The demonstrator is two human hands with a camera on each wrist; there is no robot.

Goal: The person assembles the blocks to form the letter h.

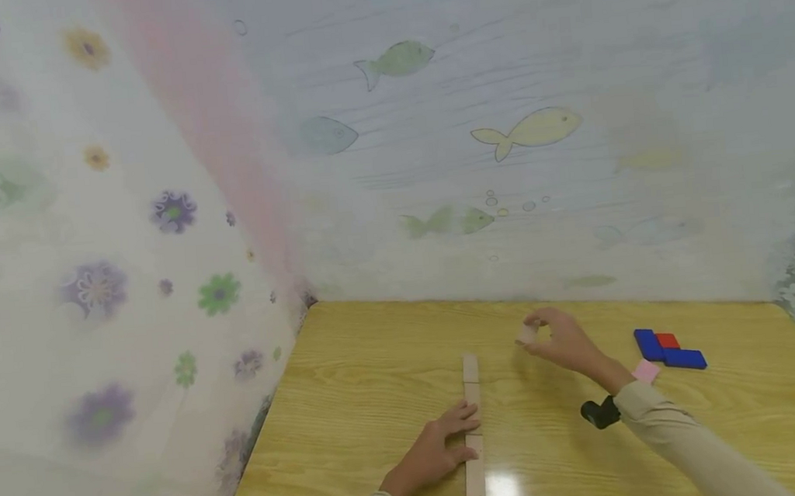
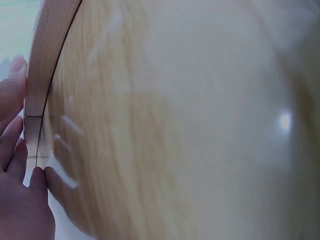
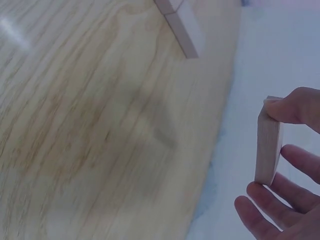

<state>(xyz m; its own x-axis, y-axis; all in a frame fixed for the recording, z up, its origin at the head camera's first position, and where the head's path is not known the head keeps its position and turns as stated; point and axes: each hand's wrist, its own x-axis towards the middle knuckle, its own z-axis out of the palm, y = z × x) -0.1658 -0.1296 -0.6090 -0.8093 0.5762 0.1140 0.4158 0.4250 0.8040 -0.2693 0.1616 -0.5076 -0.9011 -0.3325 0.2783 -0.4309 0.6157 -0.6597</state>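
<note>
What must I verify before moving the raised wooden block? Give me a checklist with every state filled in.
1. Right grip holding raised wooden block: ok, pinched between thumb and fingers.
2. Alignment of raised wooden block with wooden row: not ok, held off to its right.
3. Far end of wooden row unobstructed: ok, nothing touches it.
4. Left grip touching wooden row: ok, contact shows.
5. Pressure on wooden row: cannot tell.
6. Red block and blue blocks apart from wooden row: ok, well to its right.
</note>
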